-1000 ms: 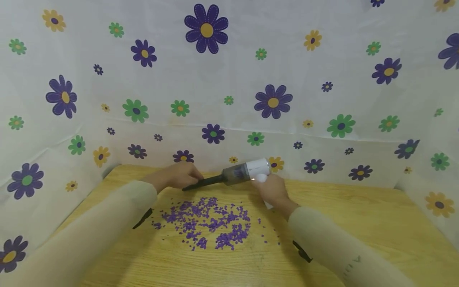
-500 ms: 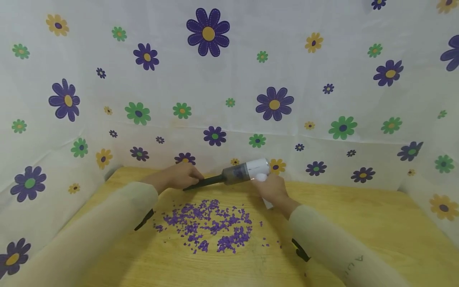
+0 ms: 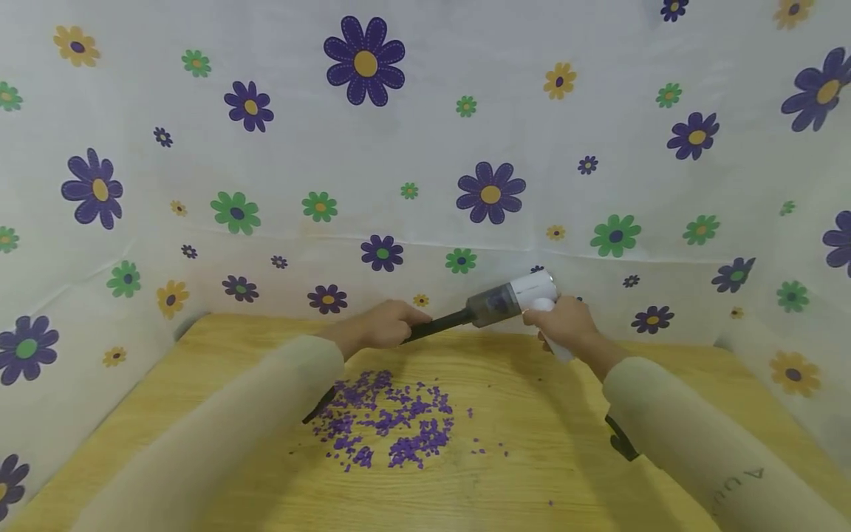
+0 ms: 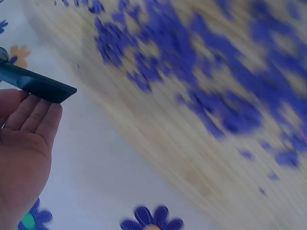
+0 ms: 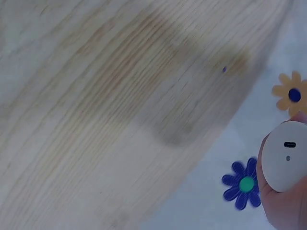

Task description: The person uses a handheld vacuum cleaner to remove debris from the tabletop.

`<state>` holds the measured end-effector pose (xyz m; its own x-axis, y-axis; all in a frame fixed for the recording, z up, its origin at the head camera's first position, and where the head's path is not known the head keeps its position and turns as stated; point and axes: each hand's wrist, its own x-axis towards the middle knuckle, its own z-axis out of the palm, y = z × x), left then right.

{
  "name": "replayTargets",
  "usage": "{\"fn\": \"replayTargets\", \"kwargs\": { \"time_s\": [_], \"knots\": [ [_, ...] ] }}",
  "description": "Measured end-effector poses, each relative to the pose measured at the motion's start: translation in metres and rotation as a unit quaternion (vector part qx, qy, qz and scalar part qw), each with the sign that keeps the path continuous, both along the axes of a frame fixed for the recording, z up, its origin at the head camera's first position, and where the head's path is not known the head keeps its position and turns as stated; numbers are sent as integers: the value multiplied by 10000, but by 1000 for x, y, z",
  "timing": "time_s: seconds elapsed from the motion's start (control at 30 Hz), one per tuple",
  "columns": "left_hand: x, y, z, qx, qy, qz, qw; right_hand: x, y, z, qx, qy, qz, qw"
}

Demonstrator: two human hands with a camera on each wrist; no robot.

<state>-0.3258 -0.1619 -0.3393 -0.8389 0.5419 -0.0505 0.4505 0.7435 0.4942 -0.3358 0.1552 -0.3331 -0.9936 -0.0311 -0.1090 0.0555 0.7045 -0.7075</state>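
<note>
Head view: white-and-grey cylindrical handheld vacuum [image 3: 493,305], its white handle [image 3: 561,353] gripped by the right hand [image 3: 566,325], its slim black nozzle [image 3: 442,323] pinched by the left hand [image 3: 384,325], is near the yellow wooden bench's [image 3: 465,495] far edge; small purple scraps [image 3: 425,442] might scatter if the cream left sleeve [image 3: 266,384] brushes them.

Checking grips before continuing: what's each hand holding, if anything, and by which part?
A handheld vacuum: the right hand grips its white handle; the left hand holds its dark nozzle near the tip.
</note>
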Motion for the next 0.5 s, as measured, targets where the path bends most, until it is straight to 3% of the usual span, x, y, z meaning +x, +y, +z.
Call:
{"fn": "replayTargets", "kwargs": {
  "time_s": [0.27, 0.5],
  "knots": [
    [-7, 30, -11, -274, -52, -147, 9995, -2, 28, -4, 52, -139, -111, 9998],
    [-6, 35, -14, -360, -181, -91, 9991, 1, 30, -5, 271, -315, -142, 9990]
  ]
}}
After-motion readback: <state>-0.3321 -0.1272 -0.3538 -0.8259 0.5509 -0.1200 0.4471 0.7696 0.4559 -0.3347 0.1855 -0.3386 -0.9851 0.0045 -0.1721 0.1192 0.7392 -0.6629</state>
